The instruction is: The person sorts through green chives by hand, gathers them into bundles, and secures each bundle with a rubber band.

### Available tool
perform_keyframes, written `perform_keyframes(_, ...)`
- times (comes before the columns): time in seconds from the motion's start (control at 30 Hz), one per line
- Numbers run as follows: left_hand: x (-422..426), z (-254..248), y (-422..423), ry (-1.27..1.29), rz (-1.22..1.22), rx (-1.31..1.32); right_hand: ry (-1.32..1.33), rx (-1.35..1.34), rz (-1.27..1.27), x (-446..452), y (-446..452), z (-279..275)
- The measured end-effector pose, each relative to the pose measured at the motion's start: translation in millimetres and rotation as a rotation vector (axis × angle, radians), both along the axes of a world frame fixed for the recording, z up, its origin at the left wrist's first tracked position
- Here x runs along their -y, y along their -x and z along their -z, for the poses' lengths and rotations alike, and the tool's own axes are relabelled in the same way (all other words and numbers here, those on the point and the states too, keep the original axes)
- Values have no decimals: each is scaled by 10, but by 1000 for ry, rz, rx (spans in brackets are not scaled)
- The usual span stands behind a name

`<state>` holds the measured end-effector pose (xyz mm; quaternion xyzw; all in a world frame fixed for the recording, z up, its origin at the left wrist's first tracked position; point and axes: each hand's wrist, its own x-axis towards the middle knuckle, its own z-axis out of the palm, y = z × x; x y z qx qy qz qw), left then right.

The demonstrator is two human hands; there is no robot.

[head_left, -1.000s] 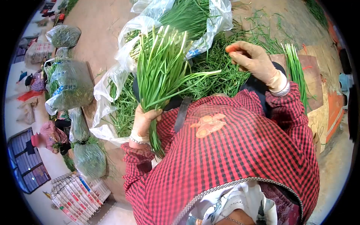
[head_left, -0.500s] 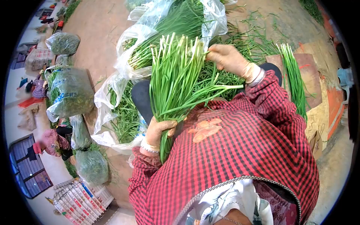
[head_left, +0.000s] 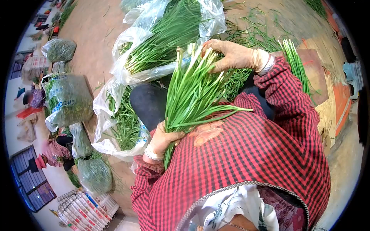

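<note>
My left hand (head_left: 163,143), in a thin pale glove, is wrapped round the leafy lower part of a bunch of garlic chives (head_left: 189,96). The bunch stands tilted over my lap with its white stem ends up. A few stalks stick out sideways to the right. My right hand (head_left: 233,56), gloved too, curls round the white ends, fingers over the top and thumb on the near side. Behind the bunch, an open plastic bag (head_left: 133,36) holds many more chives (head_left: 173,32) lying lengthwise.
Loose green leaves fill another open bag (head_left: 102,133) by my left knee. At right, a sorted bundle of chives (head_left: 295,63) lies on a brown board (head_left: 316,73). Scattered stalks (head_left: 262,29) litter the floor. Filled bags (head_left: 69,100) and seated people (head_left: 56,152) line the left side.
My right hand has gone from pinching at the bunch's right edge to curling round its white ends. The bunch's top has drawn closer together and tilted right.
</note>
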<state>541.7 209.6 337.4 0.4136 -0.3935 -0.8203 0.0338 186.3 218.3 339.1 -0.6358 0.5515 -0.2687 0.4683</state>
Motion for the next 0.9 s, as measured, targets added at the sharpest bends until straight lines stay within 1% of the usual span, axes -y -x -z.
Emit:
perform_keyframes(0.1, 29, -1, -16, -23, 5, 5, -94, 197, 58, -127, -71, -41)
perform_keyframes(0.13, 41, -10, -21, -39, 10, 11, -95, 198, 57, -136, -62, 19)
perform_keyframes(0.2, 32, 25, -30, -25, 48, 9, -133, 152, 98, -154, -55, 161)
perform_keyframes(0.23, 12, 33, -14, -57, 35, 4, -60, 36, 98, -201, -50, 174)
perform_keyframes(0.33, 0, 98, -36, -92, 50, -11, -54, 28, 69, -265, 27, 142)
perform_keyframes(0.37, -1, 92, -19, -58, 65, -11, 7, -79, 101, -286, 80, 152)
perform_keyframes(0.4, -4, 83, 1, -24, 79, -12, -6, -76, 154, -277, 134, 111)
perform_keyframes(0.47, -11, 59, 52, -11, 57, -4, 74, 13, 320, -224, 253, 164)
perform_keyframes(0.5, -8, 46, 73, 6, 41, 7, 122, -33, 408, -204, 247, 121)
perform_keyframes(0.53, -1, 39, 67, 5, 43, 6, 222, -21, 490, -181, 263, 157)
perform_keyframes(0.6, 21, 22, 30, 39, 68, 31, 234, -208, 600, -174, 373, 73)
perform_keyframes(0.63, 9, 7, 27, 32, 56, 36, 235, -208, 600, -179, 369, 60)
perform_keyframes(0.7, -3, 11, 23, 35, 54, 40, 346, 10, 488, -208, 306, 26)
perform_keyframes(0.73, -10, 11, 19, 36, 56, 45, 343, 11, 489, -226, 169, -33)
perform_keyframes(0.8, -26, 1, 63, 37, 40, 53, 592, -336, 182, -230, -154, -149)
perform_keyframes(0.87, -33, 2, 93, 43, 15, 52, 566, -532, 125, -196, -252, -48)
perform_keyframes(0.9, -40, 12, 79, 45, 32, 56, 514, -581, 138, -179, -285, 19)
